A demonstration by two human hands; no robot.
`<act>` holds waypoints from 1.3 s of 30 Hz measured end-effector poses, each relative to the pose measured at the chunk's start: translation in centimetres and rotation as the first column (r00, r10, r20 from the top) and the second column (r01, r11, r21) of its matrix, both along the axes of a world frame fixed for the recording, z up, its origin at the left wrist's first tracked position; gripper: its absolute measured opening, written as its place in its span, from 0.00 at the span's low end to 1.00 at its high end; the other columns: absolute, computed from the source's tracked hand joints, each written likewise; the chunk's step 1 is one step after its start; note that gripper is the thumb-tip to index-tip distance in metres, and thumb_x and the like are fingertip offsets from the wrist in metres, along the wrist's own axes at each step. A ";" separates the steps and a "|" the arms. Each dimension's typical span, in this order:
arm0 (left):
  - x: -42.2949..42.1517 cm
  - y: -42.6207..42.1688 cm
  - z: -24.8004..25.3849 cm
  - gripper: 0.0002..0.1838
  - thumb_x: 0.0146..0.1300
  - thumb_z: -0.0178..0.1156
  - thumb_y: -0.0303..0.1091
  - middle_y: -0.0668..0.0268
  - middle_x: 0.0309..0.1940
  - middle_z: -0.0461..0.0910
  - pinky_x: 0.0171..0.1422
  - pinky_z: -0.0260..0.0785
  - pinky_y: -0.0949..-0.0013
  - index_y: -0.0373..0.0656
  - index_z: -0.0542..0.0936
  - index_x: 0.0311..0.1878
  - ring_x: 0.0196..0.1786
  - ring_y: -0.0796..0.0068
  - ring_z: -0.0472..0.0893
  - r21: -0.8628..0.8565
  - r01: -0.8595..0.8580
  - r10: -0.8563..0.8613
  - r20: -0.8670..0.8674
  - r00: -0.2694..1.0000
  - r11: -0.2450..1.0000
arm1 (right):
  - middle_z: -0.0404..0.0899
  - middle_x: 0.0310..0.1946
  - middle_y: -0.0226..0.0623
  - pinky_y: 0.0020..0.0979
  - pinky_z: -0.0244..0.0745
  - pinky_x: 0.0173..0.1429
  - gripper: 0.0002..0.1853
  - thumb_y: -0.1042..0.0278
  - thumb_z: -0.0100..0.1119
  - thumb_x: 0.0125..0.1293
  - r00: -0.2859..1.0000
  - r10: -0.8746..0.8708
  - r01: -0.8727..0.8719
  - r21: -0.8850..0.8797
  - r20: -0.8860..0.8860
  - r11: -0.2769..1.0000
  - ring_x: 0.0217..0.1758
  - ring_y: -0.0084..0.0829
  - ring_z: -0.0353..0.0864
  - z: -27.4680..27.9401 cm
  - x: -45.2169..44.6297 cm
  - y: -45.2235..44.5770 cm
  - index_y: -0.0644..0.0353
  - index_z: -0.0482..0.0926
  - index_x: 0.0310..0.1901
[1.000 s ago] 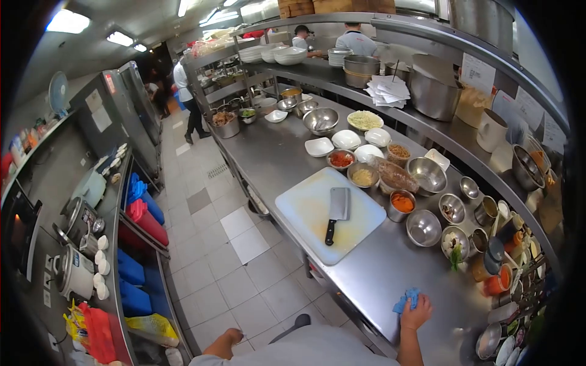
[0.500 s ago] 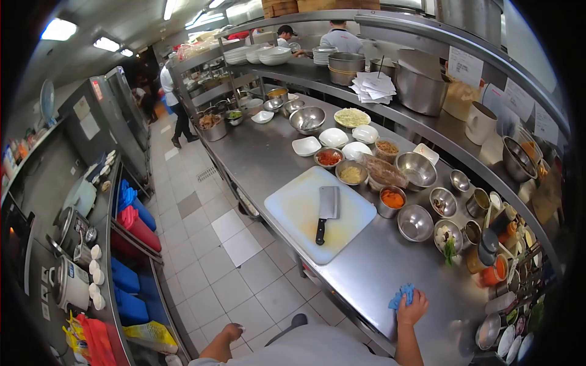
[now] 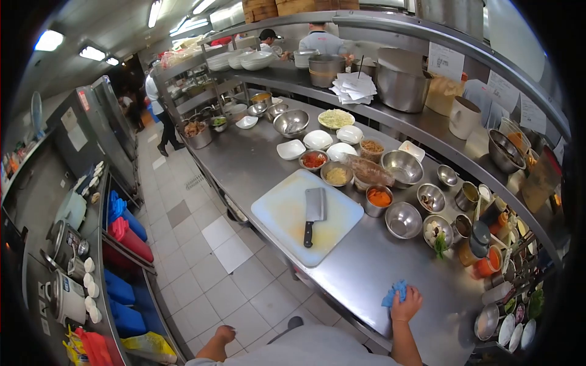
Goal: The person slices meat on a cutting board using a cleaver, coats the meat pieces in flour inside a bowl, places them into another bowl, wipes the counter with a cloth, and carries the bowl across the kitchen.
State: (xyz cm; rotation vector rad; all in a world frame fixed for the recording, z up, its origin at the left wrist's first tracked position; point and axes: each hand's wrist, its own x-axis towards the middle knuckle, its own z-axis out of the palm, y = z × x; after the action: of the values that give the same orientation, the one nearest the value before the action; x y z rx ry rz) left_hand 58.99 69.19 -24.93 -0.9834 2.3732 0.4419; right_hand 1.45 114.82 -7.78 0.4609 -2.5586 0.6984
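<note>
My right hand (image 3: 407, 304) is closed on a crumpled blue cloth (image 3: 394, 294), pressed against the steel worktop near its front right part. Low at the front, beside my body and over the floor, hangs my left hand (image 3: 224, 333). Its fingers are curled, and a small pale spot shows at their tips; what it is, I cannot make out. Left of the blue cloth, a cleaver (image 3: 315, 210) with a black handle lies flat on a white cutting board (image 3: 276, 204). Neither hand touches the cleaver or board.
Behind the board stand bowls of orange food (image 3: 379, 197), red food (image 3: 314, 160) and shredded cabbage (image 3: 336, 118). An unfilled steel bowl (image 3: 403, 220) and sauce containers (image 3: 488, 262) are to the right. A shelf (image 3: 421, 125) overhangs the back. Co-workers (image 3: 321, 41) stand beyond.
The view has shifted slightly, so the worktop's things appear further left. My right hand still grips the blue cloth on the steel, and my left hand still hangs low.
</note>
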 end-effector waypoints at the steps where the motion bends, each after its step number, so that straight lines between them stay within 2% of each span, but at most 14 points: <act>1: -1.1 0.3 1.2 0.20 0.67 0.58 0.41 0.53 0.48 0.90 0.55 0.81 0.61 0.48 0.88 0.57 0.49 0.55 0.89 -0.006 0.004 -0.004 -0.003 1.000 1.000 | 0.80 0.58 0.43 0.51 0.70 0.65 0.22 0.57 0.68 0.61 1.000 0.006 -0.006 -0.006 -0.002 1.000 0.60 0.52 0.74 -0.1 -0.1 -0.2 0.59 0.85 0.53; 2: -1.8 1.4 2.5 0.18 0.66 0.61 0.39 0.52 0.47 0.90 0.55 0.81 0.60 0.46 0.88 0.56 0.50 0.54 0.89 0.011 -0.346 0.345 -0.123 0.930 0.938 | 0.80 0.58 0.43 0.51 0.70 0.65 0.22 0.57 0.68 0.61 1.000 0.002 -0.002 -0.010 0.002 1.000 0.60 0.52 0.74 -0.3 0.0 -0.3 0.59 0.85 0.53; 3: -2.6 2.1 3.9 0.17 0.65 0.63 0.37 0.52 0.46 0.90 0.56 0.81 0.59 0.44 0.88 0.54 0.50 0.53 0.89 0.069 -0.648 0.644 -0.232 0.729 0.758 | 0.80 0.58 0.42 0.51 0.69 0.65 0.22 0.56 0.68 0.61 1.000 -0.004 0.004 -0.006 -0.005 1.000 0.61 0.52 0.74 -0.5 -0.1 -0.3 0.59 0.85 0.53; 6: -3.7 2.0 5.4 0.14 0.63 0.67 0.34 0.50 0.45 0.90 0.58 0.81 0.57 0.41 0.89 0.50 0.51 0.51 0.89 0.058 -0.681 0.659 -0.322 0.679 0.730 | 0.80 0.58 0.42 0.51 0.69 0.66 0.21 0.56 0.68 0.61 1.000 -0.017 0.017 -0.002 -0.013 1.000 0.61 0.51 0.74 -0.2 0.0 -0.3 0.59 0.85 0.53; 9: -4.0 1.5 5.9 0.14 0.63 0.67 0.36 0.49 0.45 0.89 0.59 0.80 0.57 0.40 0.88 0.48 0.52 0.50 0.88 0.038 -0.691 0.658 -0.350 0.667 0.722 | 0.80 0.58 0.43 0.51 0.69 0.66 0.21 0.57 0.67 0.61 1.000 -0.016 0.016 -0.008 -0.004 1.000 0.61 0.52 0.74 0.7 0.3 -0.5 0.60 0.85 0.53; 18: -4.1 1.9 7.0 0.14 0.62 0.69 0.36 0.48 0.47 0.89 0.61 0.79 0.53 0.41 0.88 0.49 0.55 0.46 0.86 -0.133 -0.711 0.645 -0.331 0.689 0.691 | 0.80 0.57 0.44 0.50 0.69 0.66 0.21 0.58 0.67 0.61 1.000 -0.004 0.003 -0.027 -0.021 1.000 0.60 0.52 0.74 0.3 0.0 -0.3 0.61 0.85 0.53; 25: -3.8 2.1 7.8 0.15 0.62 0.68 0.35 0.47 0.48 0.88 0.61 0.79 0.52 0.41 0.88 0.50 0.55 0.45 0.87 -0.131 -0.715 0.635 -0.370 0.678 0.687 | 0.80 0.57 0.42 0.50 0.70 0.66 0.21 0.58 0.68 0.60 0.999 -0.008 0.007 -0.033 -0.040 0.999 0.59 0.52 0.75 -0.2 -0.1 -0.3 0.60 0.85 0.52; 28: -4.5 1.4 7.9 0.15 0.63 0.66 0.33 0.47 0.47 0.88 0.62 0.79 0.54 0.38 0.87 0.51 0.55 0.46 0.87 -0.102 -0.737 0.659 -0.378 0.650 0.668 | 0.80 0.57 0.42 0.51 0.70 0.66 0.21 0.58 0.68 0.59 1.000 -0.017 0.017 -0.039 0.002 0.999 0.59 0.52 0.75 0.4 0.0 -0.4 0.60 0.85 0.52; 32: -3.9 1.6 7.4 0.15 0.63 0.67 0.35 0.47 0.46 0.89 0.59 0.80 0.53 0.38 0.87 0.51 0.52 0.46 0.88 -0.190 -0.691 0.607 -0.354 0.711 0.698 | 0.80 0.58 0.42 0.51 0.69 0.66 0.21 0.57 0.68 0.59 0.999 -0.017 0.018 -0.054 0.036 0.998 0.60 0.52 0.74 -0.1 -0.1 -0.2 0.60 0.85 0.52; 35: -4.1 2.5 8.1 0.15 0.64 0.68 0.39 0.48 0.46 0.89 0.60 0.79 0.51 0.41 0.88 0.49 0.53 0.44 0.87 -0.154 -0.712 0.622 -0.386 0.681 0.685 | 0.79 0.58 0.42 0.52 0.69 0.66 0.21 0.57 0.68 0.59 1.000 -0.005 0.004 -0.060 -0.012 0.998 0.61 0.51 0.74 -0.7 -0.3 0.2 0.59 0.85 0.52; 39: -4.2 2.5 8.7 0.15 0.64 0.68 0.41 0.48 0.46 0.89 0.59 0.79 0.51 0.42 0.88 0.50 0.53 0.45 0.87 -0.134 -0.716 0.660 -0.301 0.688 0.686 | 0.79 0.58 0.41 0.52 0.69 0.66 0.21 0.57 0.68 0.59 0.999 -0.031 0.031 -0.051 -0.010 0.998 0.61 0.51 0.74 -0.1 -0.2 0.1 0.60 0.85 0.52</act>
State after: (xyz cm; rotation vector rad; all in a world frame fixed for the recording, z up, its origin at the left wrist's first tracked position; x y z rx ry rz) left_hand 54.77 71.71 -16.19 -2.0793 2.1912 0.5667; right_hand 1.21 114.92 -7.86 0.4062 -2.5256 0.7462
